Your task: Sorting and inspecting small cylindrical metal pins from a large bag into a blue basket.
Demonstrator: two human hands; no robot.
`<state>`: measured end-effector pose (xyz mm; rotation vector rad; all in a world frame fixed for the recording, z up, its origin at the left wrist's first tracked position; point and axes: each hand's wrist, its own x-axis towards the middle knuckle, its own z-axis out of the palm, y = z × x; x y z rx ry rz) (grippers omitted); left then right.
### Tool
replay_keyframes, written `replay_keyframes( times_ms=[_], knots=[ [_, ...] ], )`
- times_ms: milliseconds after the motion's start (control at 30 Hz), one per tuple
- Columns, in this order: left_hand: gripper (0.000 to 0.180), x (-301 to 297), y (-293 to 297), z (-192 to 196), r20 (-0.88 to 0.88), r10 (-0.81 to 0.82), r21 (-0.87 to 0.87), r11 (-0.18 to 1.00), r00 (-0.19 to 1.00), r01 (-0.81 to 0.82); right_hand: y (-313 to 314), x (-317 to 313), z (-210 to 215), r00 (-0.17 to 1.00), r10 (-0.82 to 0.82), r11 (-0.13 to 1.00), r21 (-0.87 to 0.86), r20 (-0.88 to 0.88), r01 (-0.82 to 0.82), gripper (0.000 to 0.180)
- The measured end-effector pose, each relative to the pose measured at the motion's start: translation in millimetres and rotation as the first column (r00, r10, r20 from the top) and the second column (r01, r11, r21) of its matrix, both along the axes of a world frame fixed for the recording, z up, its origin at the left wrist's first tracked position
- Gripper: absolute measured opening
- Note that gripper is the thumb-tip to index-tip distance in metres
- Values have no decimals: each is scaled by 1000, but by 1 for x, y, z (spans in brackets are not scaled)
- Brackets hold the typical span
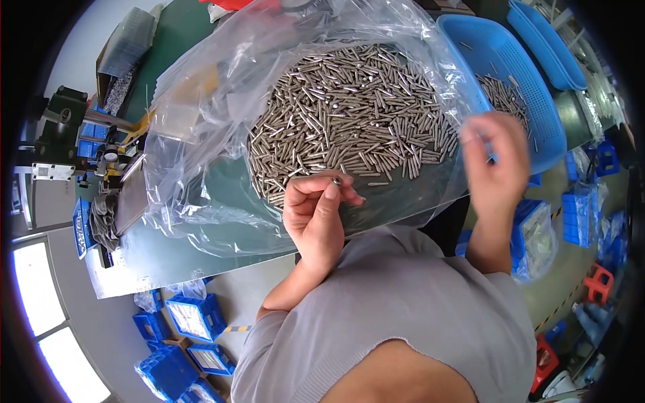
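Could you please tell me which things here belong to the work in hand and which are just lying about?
In use: left hand pinching a metal pin; pile of pins; plastic sheet; right hand; blue basket.
Lying about: blue floor crates; grey machine.

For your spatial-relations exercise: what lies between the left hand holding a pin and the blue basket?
In the head view, the pile of metal pins on clear plastic sheet lies between left hand and blue basket.

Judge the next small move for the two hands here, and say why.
Probably the left hand carries its pinched metal pin right to the blue basket: the right hand is already at its rim, some pins lie inside, and the pile on the plastic bag remains large.
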<state>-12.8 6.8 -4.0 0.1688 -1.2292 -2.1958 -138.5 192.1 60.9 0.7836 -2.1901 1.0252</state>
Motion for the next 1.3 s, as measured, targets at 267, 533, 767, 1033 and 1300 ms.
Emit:
replay_keyframes(
  times_ms=[267,533,767,1033,1300],
  knots=[
    [8,13,0,1,-2,-143,22,989,990,143,-45,40,-41,855,465,780,351,230,-518,19],
    [8,18,4,9,37,-122,53,991,992,120,-46,40,-41,845,499,786,309,191,-535,19],
    [8,11,1,10,37,-184,30,983,982,183,-48,34,-45,865,472,815,289,171,-502,17],
    [9,16,-2,5,44,-270,-20,962,962,272,-44,35,-47,863,459,814,288,214,-504,18],
    [10,20,-3,6,55,-283,-1,959,958,283,-45,35,-48,874,439,828,284,208,-484,18]
  ],
)
